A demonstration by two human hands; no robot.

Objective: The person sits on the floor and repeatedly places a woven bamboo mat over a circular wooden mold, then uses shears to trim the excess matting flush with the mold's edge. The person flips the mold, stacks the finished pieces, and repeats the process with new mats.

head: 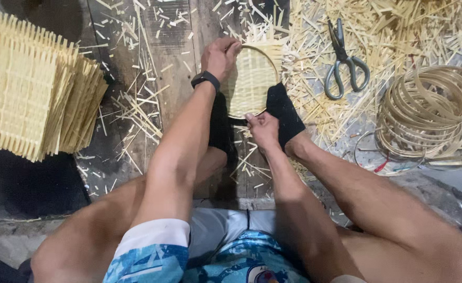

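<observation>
Dark plank floor (173,47) strewn with bamboo offcuts; my left hand (220,55) grips the hoop's far rim, right hand (262,128) pinches its near rim; woven mat (249,78) seated in the hoop (277,71), top edges untrimmed.

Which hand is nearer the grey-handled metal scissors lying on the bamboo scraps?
Right. The right hand grips the round woven bamboo tray's near rim, below-left of the scissors; the left hand holds the far rim, farther left.
</observation>
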